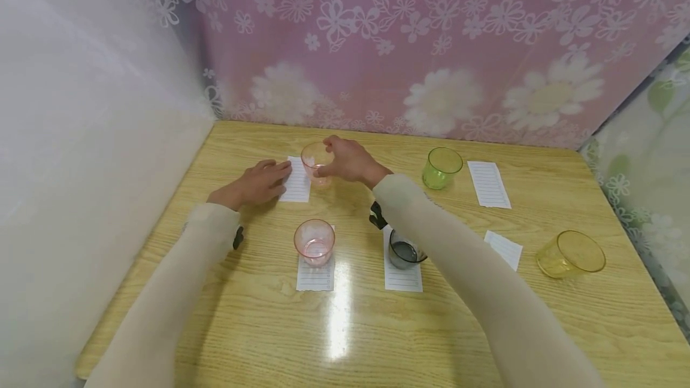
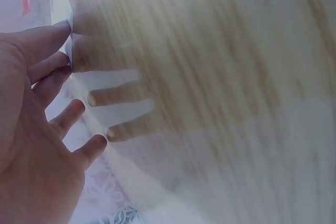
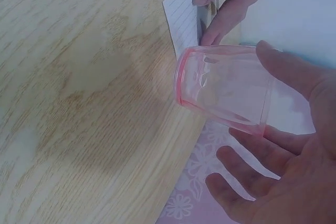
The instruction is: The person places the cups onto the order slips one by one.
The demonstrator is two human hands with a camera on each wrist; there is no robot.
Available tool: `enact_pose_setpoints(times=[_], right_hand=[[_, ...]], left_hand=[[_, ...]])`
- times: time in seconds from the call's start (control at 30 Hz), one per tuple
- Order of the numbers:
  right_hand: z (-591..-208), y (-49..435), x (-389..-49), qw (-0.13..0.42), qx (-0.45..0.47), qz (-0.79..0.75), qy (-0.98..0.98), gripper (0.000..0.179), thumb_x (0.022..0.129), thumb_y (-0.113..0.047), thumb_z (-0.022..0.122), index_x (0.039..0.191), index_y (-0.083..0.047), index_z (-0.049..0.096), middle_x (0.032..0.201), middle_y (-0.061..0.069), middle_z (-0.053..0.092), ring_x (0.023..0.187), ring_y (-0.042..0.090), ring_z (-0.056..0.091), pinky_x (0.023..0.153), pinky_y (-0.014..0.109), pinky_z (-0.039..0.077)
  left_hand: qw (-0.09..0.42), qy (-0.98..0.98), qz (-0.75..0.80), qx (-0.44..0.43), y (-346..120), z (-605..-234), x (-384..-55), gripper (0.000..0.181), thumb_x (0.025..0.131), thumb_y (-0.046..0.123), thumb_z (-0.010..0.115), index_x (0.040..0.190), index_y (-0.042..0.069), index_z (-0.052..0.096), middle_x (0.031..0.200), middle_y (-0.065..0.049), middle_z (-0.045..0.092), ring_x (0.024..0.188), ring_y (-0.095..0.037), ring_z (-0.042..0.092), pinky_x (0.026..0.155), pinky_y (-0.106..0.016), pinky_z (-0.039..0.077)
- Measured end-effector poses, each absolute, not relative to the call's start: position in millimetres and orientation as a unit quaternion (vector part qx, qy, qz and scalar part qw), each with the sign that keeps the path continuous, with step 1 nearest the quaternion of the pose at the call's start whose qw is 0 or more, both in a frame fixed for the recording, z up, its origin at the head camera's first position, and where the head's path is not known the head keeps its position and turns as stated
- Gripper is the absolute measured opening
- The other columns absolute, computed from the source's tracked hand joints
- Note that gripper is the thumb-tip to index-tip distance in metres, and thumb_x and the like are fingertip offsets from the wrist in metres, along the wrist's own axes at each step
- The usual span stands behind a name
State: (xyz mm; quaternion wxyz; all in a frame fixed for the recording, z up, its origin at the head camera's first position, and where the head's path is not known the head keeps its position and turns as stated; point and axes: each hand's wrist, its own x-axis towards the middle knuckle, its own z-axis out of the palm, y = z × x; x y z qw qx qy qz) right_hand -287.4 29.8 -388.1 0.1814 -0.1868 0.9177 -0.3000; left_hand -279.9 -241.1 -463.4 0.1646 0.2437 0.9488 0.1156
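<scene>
My right hand grips a clear pink cup near its rim, thumb on one side and fingers on the other. In the right wrist view the pink cup lies between thumb and fingertips, its base end close over the wooden table. Just left of it, a lined paper slip lies partly beneath the cup in the head view. My left hand rests at that slip's left edge, its fingertips down on the tabletop and paper.
Nearer me, another pink cup and a dark grey cup stand on lined slips. A green cup stands beside a slip on the right. Further right, a yellow cup is near another slip. Flowered curtain borders the back.
</scene>
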Motion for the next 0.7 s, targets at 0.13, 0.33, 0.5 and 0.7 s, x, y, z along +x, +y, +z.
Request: enact_pose_setpoints(times=[0.13,0.33,0.5,0.7], right_hand=[[-386.9,28.2,-287.0,0.184,-0.187,-0.306,0.915,0.086,0.1,-0.036,0.081,0.168,-0.006,0.037,0.165,0.015,0.052,0.151,0.034,0.052,0.124,0.048,0.044],[-387.4,25.6,-287.5,0.179,-0.191,-0.301,0.917,0.085,0.1,-0.035,0.082,0.167,-0.005,0.038,0.164,0.015,0.054,0.15,0.034,0.053,0.124,0.047,0.044],[-388.1,22.0,-285.8,0.177,-0.19,-0.303,0.917,0.084,0.099,-0.034,0.083,0.166,-0.006,0.04,0.164,0.015,0.055,0.15,0.034,0.053,0.124,0.047,0.045],[-390.9,17.7,-285.2,0.182,-0.19,-0.29,0.92,0.084,0.1,-0.036,0.082,0.166,-0.007,0.039,0.164,0.014,0.054,0.151,0.033,0.053,0.124,0.047,0.044]], left_hand=[[0.163,0.947,0.124,0.248,-239.1,-464.1,-278.9,0.066,0.116,0.025,0.052,0.173,0.005,0.026,0.181,-0.016,0.022,0.166,-0.048,0.017,0.127,-0.078,0.019],[0.156,0.941,0.13,0.27,-233.0,-462.4,-275.1,0.065,0.115,0.026,0.053,0.172,0.004,0.029,0.18,-0.017,0.024,0.165,-0.051,0.018,0.125,-0.081,0.02],[0.156,0.94,0.132,0.275,-227.6,-463.1,-273.1,0.066,0.115,0.028,0.054,0.172,0.006,0.03,0.18,-0.016,0.025,0.165,-0.05,0.018,0.125,-0.081,0.02],[0.16,0.94,0.13,0.27,-225.0,-464.9,-271.4,0.066,0.115,0.03,0.054,0.172,0.006,0.031,0.18,-0.017,0.025,0.166,-0.049,0.016,0.127,-0.079,0.019]])
